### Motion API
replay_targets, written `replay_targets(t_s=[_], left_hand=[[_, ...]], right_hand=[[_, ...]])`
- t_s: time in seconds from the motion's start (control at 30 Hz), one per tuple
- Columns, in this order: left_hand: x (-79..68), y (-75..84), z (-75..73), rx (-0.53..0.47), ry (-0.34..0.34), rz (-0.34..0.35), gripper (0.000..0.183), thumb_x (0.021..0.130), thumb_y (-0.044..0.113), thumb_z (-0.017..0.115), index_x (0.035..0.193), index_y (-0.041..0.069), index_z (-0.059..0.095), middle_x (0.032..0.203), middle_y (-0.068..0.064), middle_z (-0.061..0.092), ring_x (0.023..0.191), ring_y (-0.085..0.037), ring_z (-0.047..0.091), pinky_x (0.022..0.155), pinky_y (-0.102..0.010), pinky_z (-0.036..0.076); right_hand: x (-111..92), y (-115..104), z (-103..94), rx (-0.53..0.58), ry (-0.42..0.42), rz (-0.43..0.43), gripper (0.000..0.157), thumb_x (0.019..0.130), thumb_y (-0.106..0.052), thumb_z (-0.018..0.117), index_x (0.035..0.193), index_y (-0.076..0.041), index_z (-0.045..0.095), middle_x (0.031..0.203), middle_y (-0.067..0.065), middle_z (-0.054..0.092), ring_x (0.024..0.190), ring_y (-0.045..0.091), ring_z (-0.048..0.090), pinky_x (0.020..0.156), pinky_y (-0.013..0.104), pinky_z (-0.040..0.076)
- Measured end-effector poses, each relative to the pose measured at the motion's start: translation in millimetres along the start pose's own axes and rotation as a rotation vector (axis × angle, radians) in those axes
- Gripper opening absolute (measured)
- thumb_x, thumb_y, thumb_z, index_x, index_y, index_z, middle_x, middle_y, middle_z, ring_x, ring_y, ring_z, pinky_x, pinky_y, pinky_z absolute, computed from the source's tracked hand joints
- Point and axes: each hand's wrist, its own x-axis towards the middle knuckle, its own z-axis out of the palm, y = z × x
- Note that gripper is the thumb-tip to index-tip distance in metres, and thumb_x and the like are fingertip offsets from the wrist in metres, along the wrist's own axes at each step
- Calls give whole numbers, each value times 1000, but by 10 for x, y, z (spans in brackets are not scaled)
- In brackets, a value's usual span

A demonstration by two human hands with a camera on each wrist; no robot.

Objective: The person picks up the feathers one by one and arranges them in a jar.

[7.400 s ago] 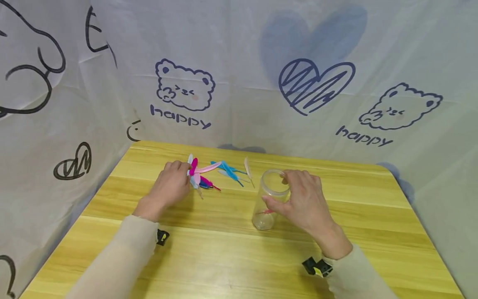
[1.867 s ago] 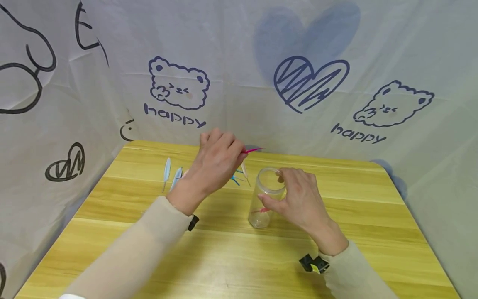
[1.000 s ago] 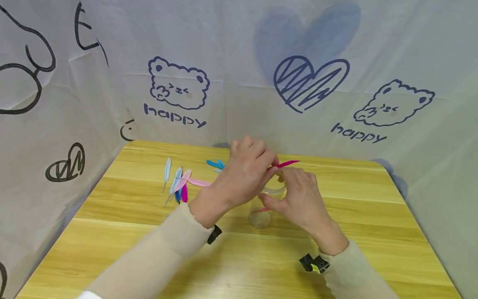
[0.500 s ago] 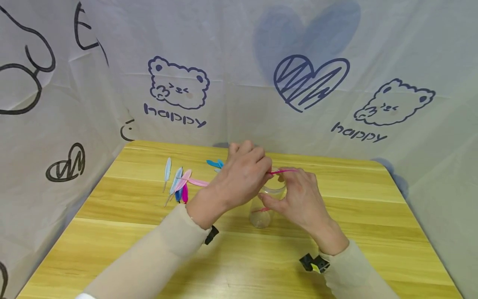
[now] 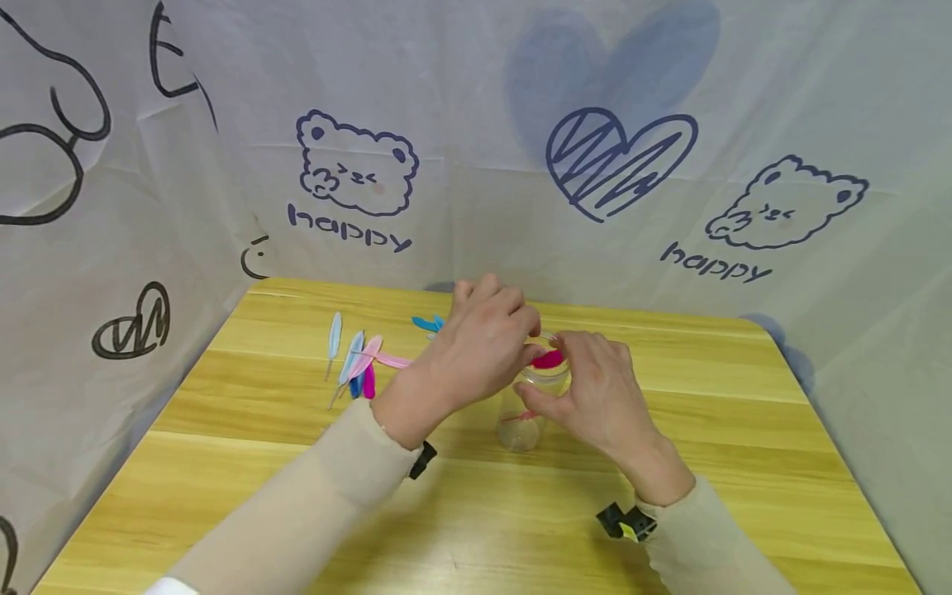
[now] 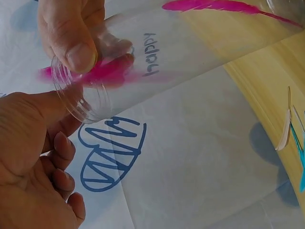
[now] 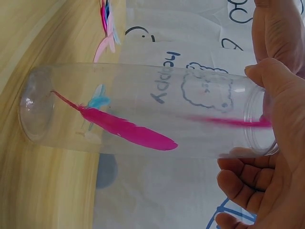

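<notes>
In the head view my right hand (image 5: 591, 380) grips a clear jar (image 5: 545, 388) around its rim, thumb in front. My left hand (image 5: 487, 339) is at the jar's mouth, its fingers loosely curled. A magenta feather (image 5: 548, 359) lies within the mouth. In the left wrist view this magenta feather (image 6: 112, 71) is motion-blurred while the left hand (image 6: 28, 143) is sharp, its fingers apart from it. The right wrist view shows another magenta feather (image 7: 126, 128) inside the jar (image 7: 143, 71), its quill near the base.
Left on the wooden table (image 5: 245, 479) lie pale blue feathers (image 5: 335, 337), pink feathers (image 5: 364, 357), a magenta feather (image 5: 368, 382) and a dark blue one (image 5: 355, 385). Blue feathers (image 5: 426, 323) show behind my left hand. A printed cloth (image 5: 491, 215) hangs behind the table.
My left hand has brought a magenta feather from the left pile to the jar. The feather, earlier sticking out above the rim, now passes into the mouth. My right hand has stayed put.
</notes>
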Motion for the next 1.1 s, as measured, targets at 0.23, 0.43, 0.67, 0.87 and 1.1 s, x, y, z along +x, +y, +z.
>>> replay_targets(t_s=[0.23,0.43,0.67,0.87,1.1], left_hand=[[0,-1,-11,29,-13,11,23,96,38,78,101,16,76,90,1,63,90,-23,45,81,-42,28],[-6,-3,-14,24,-10,13,23,96,38,78,101,16,76,91,1,63,89,-23,45,81,-42,28],[-15,-1,-15,24,-2,15,23,97,37,78,101,15,76,91,1,62,89,-24,45,81,-42,28],[-42,-25,-3,15,-8,0,24,99,39,74,103,16,74,93,1,62,90,-24,45,82,-42,29],[-90,-66,34,22,9,-15,27,103,42,69,109,16,72,100,0,64,91,-23,47,79,-41,30]], right_hand=[[-1,10,-8,-14,-3,-5,63,79,-48,90,116,-4,63,103,10,71,94,31,66,85,53,46],[1,-1,-18,-8,-29,17,64,80,-49,89,117,-4,63,105,10,71,96,31,66,87,53,45],[0,-3,-19,-11,-37,22,63,80,-49,88,116,-4,63,103,9,70,95,30,65,86,53,45],[-2,-1,-12,-7,-5,1,64,79,-48,90,115,-3,63,100,9,70,91,29,65,83,51,45],[-3,-3,-8,1,-19,20,62,79,-49,89,115,-5,63,100,8,68,91,28,64,83,50,43]])
